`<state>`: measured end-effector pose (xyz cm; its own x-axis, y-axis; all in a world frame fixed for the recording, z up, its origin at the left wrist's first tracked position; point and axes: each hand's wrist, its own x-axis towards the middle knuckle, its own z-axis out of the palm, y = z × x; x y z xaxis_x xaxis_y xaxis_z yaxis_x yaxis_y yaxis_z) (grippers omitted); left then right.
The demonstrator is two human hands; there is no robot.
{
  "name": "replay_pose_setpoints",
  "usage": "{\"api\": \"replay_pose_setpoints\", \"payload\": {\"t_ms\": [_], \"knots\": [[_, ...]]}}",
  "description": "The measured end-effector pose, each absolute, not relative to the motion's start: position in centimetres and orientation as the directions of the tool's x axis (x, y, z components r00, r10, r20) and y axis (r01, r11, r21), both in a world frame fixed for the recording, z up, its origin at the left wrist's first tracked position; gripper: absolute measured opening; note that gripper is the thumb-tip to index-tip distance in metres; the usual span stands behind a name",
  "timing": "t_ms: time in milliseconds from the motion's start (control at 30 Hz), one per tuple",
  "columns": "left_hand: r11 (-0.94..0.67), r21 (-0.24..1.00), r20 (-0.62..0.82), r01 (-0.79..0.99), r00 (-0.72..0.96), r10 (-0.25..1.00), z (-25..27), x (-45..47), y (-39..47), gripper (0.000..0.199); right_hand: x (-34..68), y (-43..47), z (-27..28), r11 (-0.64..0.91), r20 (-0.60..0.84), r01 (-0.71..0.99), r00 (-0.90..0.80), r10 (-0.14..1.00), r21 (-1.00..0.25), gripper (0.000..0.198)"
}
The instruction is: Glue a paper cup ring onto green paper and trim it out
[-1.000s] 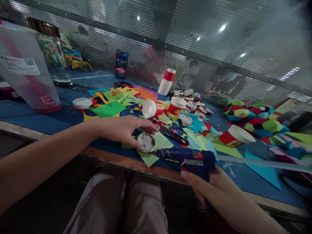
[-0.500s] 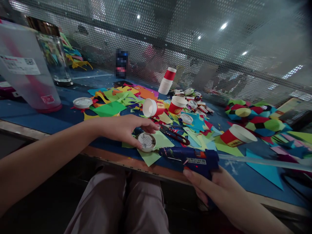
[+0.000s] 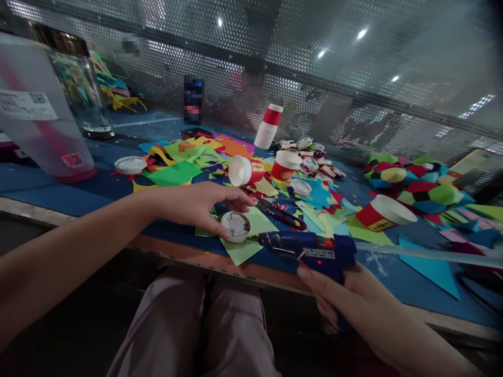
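My left hand curves around a round white paper-cup bottom with faint printed lines, its thumb at the near left rim and its fingers arched over the far side. That piece lies on pale green paper near the table's front edge. In my right hand is a blue hot glue gun, gripped by the handle, with a red light lit. Its nozzle meets or nearly meets the right rim of the cup bottom. A long clear glue stick sticks out of the gun's back.
Dark-handled scissors lie just beyond the green paper. Coloured scraps, red-and-white paper cups and a cup stack spread behind. A frosted tumbler and glass bottle stand left. A perforated metal screen rises behind.
The view has shifted slightly. Both hands, the cup bottom and the glue gun keep nearly the same places relative to each other.
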<state>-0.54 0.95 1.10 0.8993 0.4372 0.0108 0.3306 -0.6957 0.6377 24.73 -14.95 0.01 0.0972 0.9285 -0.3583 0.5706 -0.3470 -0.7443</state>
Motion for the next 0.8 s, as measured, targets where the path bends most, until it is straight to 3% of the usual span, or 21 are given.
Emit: {"api": "replay_pose_setpoints", "payload": {"t_ms": [500, 800], "knots": [[-0.69, 0.654, 0.021, 0.309, 0.905, 0.425, 0.99, -0.52, 1.04, 0.057, 25.1, -14.87, -0.06, -0.22, -0.287, 0.625, -0.006, 0.958, -0.749, 0.04], [-0.706, 0.636, 0.024, 0.312, 0.906, 0.422, 0.67, -0.7, 1.26, 0.057, 24.97, -14.62, 0.24, -0.266, -0.309, 0.603, 0.035, 0.951, -0.752, 0.048]]}}
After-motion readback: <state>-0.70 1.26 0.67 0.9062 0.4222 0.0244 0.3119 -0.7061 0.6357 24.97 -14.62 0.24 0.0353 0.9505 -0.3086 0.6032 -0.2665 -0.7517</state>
